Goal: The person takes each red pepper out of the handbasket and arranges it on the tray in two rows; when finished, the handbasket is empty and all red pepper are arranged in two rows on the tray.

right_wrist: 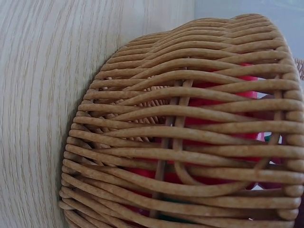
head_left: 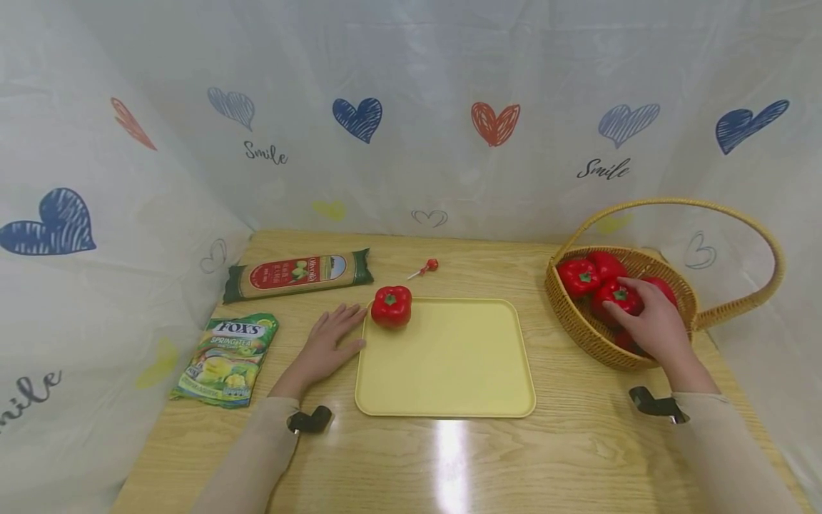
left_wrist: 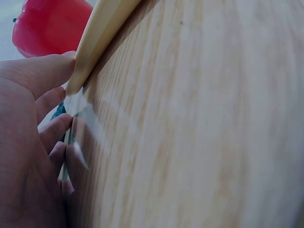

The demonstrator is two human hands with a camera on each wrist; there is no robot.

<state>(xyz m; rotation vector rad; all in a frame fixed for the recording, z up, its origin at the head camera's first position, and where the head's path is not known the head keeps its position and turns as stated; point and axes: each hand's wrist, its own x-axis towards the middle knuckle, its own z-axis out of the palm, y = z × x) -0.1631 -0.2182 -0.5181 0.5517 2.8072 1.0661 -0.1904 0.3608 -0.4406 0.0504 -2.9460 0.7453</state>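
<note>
My right hand (head_left: pixel 655 325) reaches into the wicker basket (head_left: pixel 574 335), thumb and fingers round a red bell pepper (head_left: pixel 618 298) with a green stem. Several other red bell peppers lie around it. In the right wrist view the basket's woven side (right_wrist: pixel 190 128) hides the hand, and red shows through the gaps. My left hand (head_left: pixel 327 346) rests on the table with fingers spread, its fingertips at the left edge of the yellow tray (head_left: pixel 449 357). One red bell pepper (head_left: pixel 391 308) sits in the tray's far left corner; the left wrist view shows that pepper (left_wrist: pixel 52 26) beyond the thumb.
Behind the tray lies a red lollipop (head_left: pixel 432 265). A long olive-labelled package (head_left: pixel 298 275) is at the far left, with a green Fox's candy bag (head_left: pixel 227 360) nearer. The basket's tall handle (head_left: pixel 693 205) arches over it. A white printed curtain (head_left: pixel 424 171) surrounds the wooden table (head_left: pixel 514 464).
</note>
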